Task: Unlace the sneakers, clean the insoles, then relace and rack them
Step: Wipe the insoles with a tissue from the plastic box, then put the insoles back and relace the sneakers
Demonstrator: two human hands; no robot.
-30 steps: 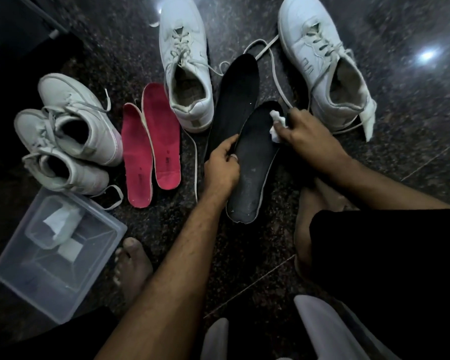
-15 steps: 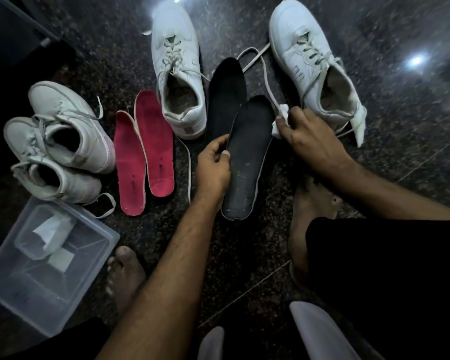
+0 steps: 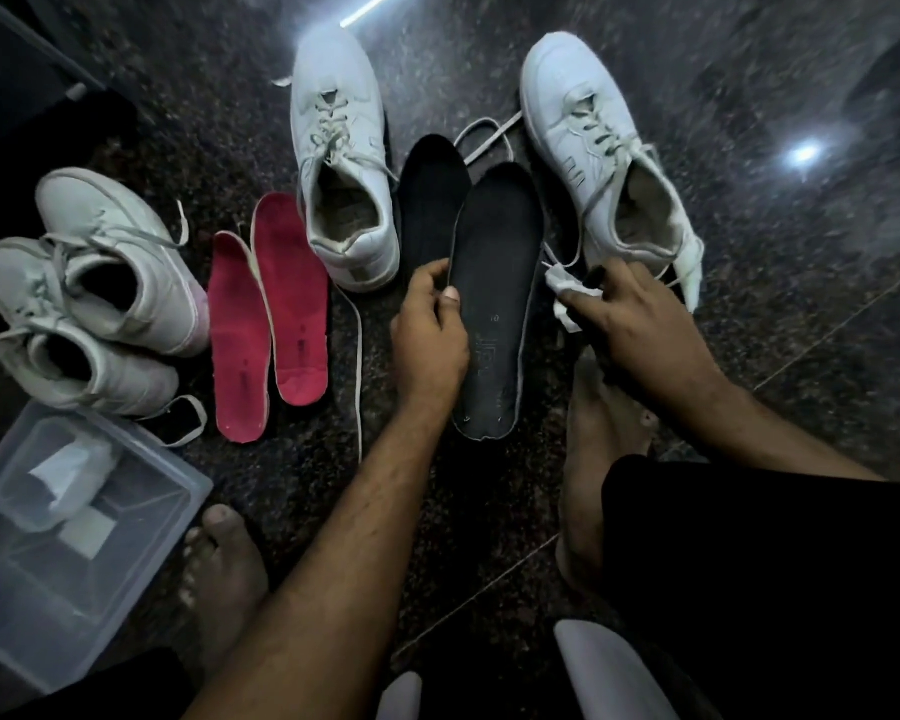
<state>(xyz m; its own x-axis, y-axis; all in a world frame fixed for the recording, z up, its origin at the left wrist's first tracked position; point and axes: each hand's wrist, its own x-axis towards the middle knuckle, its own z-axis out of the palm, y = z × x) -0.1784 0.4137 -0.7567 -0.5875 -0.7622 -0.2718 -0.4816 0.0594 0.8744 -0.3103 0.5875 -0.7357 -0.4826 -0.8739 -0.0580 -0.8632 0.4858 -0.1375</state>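
Black foam insole (image 3: 494,304), centre of frame, lifted along its left edge by the left hand (image 3: 430,335); its toe end points up-frame, its heel end sits low near the person's shin. A second black insole (image 3: 432,200) lies flat just behind it, partly overlapped.

Risks, as judged from here:
- The held insole is thin and floppy. Gripped at one edge only, it may fold or slip under a firm wipe, so the wipe would skid off without cleaning.
- The white wipe (image 3: 567,293) is bunched small in the right hand (image 3: 640,324). It sits off the insole's right edge, right by a loose lace (image 3: 562,262) from the right sneaker (image 3: 609,163); a return stroke could snag that lace and drag the shoe.
- Both white sneakers in upper frame carry slack laces, and a long one (image 3: 357,356) trails down the floor beside the left forearm. An arm sweep may tangle it.
- Dim light, dark insole on a dark speckled floor (image 3: 749,122): leftover grime is hard to spot.

Grip:
- Left hand: fingers curled round the insole's left rim, thumb on top near mid-length. Narrow pinch, not a full wrap.
- Right hand: fingers bent over the crumpled wipe, pressing it down close to the floor; the thumb side is hidden, so I cannot tell how tight.

Elsewhere: two red insoles (image 3: 271,314) lie side by side at centre left, a second pair of white sneakers (image 3: 89,293) at left, a clear plastic box (image 3: 141,532) at lower left.
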